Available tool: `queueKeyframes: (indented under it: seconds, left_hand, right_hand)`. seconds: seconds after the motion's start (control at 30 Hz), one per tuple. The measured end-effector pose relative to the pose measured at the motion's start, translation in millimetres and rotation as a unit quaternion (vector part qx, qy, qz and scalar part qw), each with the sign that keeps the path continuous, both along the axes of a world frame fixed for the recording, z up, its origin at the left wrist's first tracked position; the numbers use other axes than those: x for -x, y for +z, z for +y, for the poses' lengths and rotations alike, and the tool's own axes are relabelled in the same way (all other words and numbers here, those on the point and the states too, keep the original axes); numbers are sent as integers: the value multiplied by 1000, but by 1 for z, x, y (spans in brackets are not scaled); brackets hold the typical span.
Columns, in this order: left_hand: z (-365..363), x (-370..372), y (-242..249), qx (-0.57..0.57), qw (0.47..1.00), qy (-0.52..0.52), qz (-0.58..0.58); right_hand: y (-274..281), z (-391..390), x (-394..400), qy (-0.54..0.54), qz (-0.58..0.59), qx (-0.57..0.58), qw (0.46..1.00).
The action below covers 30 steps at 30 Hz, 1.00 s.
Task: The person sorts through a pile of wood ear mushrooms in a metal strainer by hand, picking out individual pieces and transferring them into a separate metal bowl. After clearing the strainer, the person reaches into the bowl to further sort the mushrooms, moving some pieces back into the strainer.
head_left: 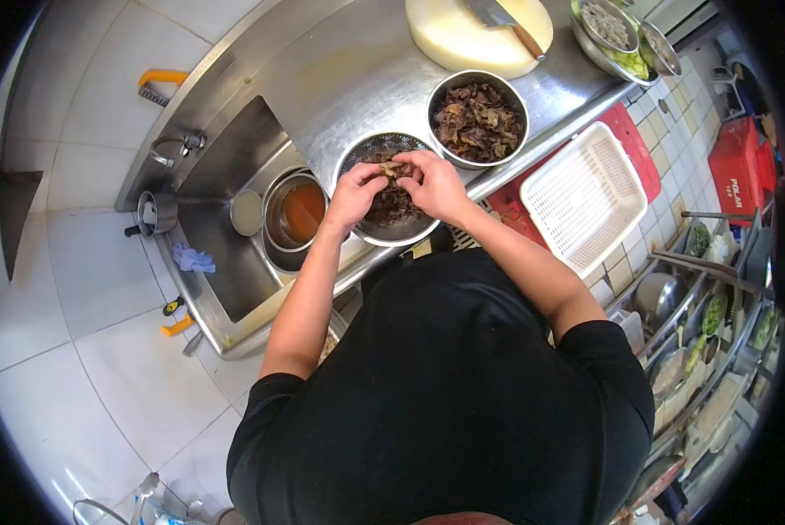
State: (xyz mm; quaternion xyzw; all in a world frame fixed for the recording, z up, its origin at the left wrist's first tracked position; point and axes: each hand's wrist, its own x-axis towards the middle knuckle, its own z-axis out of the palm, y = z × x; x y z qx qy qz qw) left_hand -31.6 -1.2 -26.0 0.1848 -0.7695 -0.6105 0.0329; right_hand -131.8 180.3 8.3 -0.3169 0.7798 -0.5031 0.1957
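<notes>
My left hand point(356, 194) and my right hand point(438, 185) meet over a perforated metal colander point(401, 233) at the counter's front edge. Between their closed fingertips is a brownish, ruffled piece of wood ear mushroom point(392, 169). More dark wood ear point(394, 206) lies beneath in the colander, partly hidden by the hands. Just to the right, a round metal bowl point(516, 98) is filled with similar dark brown wood ear pieces point(478, 121).
Left is a sink point(235, 254) with a pot of orange-brown liquid point(303, 210). A cleaver point(490, 12) lies on a round cutting board point(436, 39) behind the bowl. A white plastic basket point(576, 197) sits below the counter at right, near loaded shelves point(707, 280).
</notes>
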Motion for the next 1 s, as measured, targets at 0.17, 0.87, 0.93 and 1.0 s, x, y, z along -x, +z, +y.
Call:
queueKeyframes:
  seconds: [0.17,0.87,0.93,1.0]
  left_hand:
    - [2,3,24,-200,977,26,-71]
    - [13,1,41,-91,995,13,-28]
    - [13,2,43,-95,994,-3,-47]
    - [10,4,38,-91,994,-11,-52]
  right_hand:
    - [12,3,-5,15,188,33,982]
    - [-20,-8,4,-15,-358,165,919]
    - [-15,-6,3,12,-299,154,942]
    - [-14,-7,1,12,-267,154,951]
